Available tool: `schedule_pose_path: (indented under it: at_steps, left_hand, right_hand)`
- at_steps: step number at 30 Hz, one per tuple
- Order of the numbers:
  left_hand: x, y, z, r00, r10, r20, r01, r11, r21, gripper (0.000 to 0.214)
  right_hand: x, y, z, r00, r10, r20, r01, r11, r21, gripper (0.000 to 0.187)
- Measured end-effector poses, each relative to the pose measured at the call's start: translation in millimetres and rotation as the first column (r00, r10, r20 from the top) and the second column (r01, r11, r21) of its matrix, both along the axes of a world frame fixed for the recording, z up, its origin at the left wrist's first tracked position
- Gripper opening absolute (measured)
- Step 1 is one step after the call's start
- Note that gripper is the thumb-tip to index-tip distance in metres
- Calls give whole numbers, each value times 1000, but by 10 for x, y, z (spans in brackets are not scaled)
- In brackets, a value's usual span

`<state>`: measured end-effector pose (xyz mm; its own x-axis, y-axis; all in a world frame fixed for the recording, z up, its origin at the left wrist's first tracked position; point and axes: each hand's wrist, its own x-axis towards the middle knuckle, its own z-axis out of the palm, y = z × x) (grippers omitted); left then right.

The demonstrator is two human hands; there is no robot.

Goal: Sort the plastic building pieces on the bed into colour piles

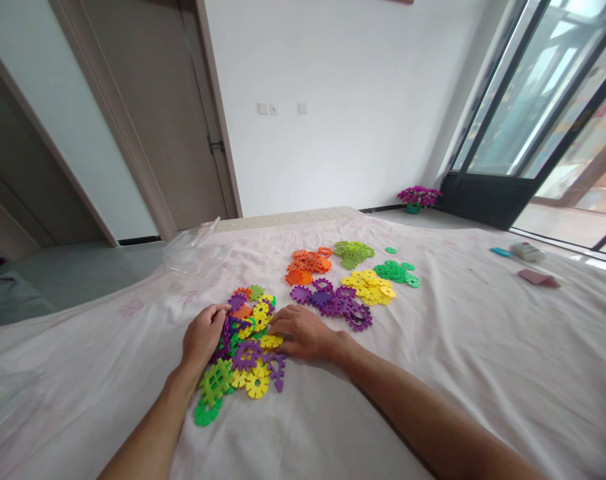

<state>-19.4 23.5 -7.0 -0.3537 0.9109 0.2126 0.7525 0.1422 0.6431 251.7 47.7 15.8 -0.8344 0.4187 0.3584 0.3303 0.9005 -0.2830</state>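
A mixed heap of plastic snowflake building pieces (246,355) lies between my hands, with purple, yellow, green and orange notched discs and squares overlapping. At its left edge is my left hand (203,335), its fingers curled and held together against purple pieces; what they grip, if anything, is hidden. From the right, my right hand (303,332) reaches onto the heap, fingers bent and a little apart, touching yellow pieces (271,341). Near the front of the heap are a light green square piece (217,382) and a green disc (207,413).
Beyond my right hand lie single-colour piles: orange (307,265), light green (353,252), yellow (369,287), green (397,271) and purple (333,300). A clear plastic bag (195,250) sits at the back left. A pink cloth (539,278) rests at the right on the wrinkled sheet (463,347).
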Motion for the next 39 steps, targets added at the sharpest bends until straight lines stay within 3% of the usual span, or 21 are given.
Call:
schedule_pose_path:
  at_steps: [7,23,30,35,39]
  left_hand:
    - [-30,18,-51,1000,-5,-19,6,1000,9,31]
    - [-26,12,-33,1000,-12,-6,12,1000,-8,31]
    - [-8,-8,-5,1000,-3,-4,2,1000,-29,30]
    - [-1,-2,8,1000,0,-5,0,1000,-31,31]
    - [-8,6,0,1000,-2,-7,2,1000,-29,31]
  right_hand:
    - [-5,9,-25,999,-7,-35,7,1000,-5,25]
    - [80,143,-116,951,-219,-219,196,973,-119,30]
    - [183,291,-110,867,-380,-323,348,925,-153,21]
    - [293,363,49,777,-475,-412,446,878,-172,20]
    - [549,510,207,665,-610,-431,611,776,-155,24]
